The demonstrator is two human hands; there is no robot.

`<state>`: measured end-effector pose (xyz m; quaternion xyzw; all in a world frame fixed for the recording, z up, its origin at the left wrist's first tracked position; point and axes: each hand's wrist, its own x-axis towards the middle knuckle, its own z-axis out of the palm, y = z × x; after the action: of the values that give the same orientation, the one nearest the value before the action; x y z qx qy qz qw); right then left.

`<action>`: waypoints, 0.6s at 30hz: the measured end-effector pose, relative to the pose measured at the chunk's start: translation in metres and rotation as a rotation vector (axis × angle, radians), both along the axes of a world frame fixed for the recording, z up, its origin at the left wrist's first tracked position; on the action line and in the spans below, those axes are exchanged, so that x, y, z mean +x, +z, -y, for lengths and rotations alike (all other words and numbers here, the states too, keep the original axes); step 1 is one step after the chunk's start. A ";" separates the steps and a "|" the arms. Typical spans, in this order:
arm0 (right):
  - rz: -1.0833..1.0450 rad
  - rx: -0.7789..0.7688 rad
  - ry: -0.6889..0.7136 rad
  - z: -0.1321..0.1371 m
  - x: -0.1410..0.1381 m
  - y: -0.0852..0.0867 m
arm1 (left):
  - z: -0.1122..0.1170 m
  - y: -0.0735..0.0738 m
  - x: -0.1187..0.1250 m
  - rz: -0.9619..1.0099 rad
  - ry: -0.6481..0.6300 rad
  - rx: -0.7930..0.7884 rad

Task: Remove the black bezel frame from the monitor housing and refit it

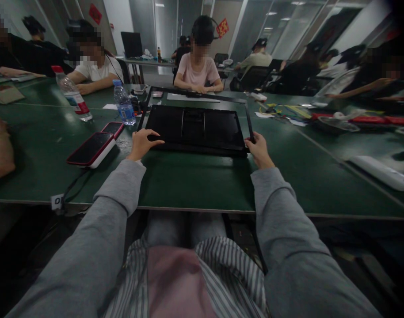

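Note:
A thin black rectangular frame is raised at a tilt around and above a flat black panel. The panel lies on the green table and has a recessed middle section between two upright strips. My left hand is closed at the frame's near left corner, its thumb and fingers curved over the panel's left end. The frame's right side is pinched near its lower end by my right hand. My fingers partly hide both near corners.
Left of the panel are a red-edged phone-like device, a blue-capped water bottle and a red-capped bottle. Cables and a white bar-shaped object lie on the right. A person in pink sits opposite.

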<state>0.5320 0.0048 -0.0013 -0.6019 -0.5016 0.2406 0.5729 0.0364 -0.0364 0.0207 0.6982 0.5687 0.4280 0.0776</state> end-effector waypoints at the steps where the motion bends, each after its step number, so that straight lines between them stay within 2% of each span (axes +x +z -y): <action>1: 0.063 0.030 -0.040 -0.004 -0.002 -0.006 | -0.002 -0.002 -0.001 -0.005 -0.013 -0.005; 4: 0.210 0.084 -0.095 -0.012 -0.003 -0.020 | -0.008 -0.010 -0.005 -0.027 -0.061 -0.036; 8: 0.301 0.085 -0.097 -0.012 -0.003 -0.030 | -0.013 -0.018 -0.007 -0.033 -0.089 -0.062; 18: 0.314 -0.005 -0.068 -0.014 -0.004 -0.043 | -0.010 -0.018 -0.008 -0.074 -0.068 -0.086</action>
<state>0.5283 0.0183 -0.0441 -0.6504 -0.5636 0.1253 0.4936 0.0287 -0.0269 0.0031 0.7286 0.5648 0.3741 0.1009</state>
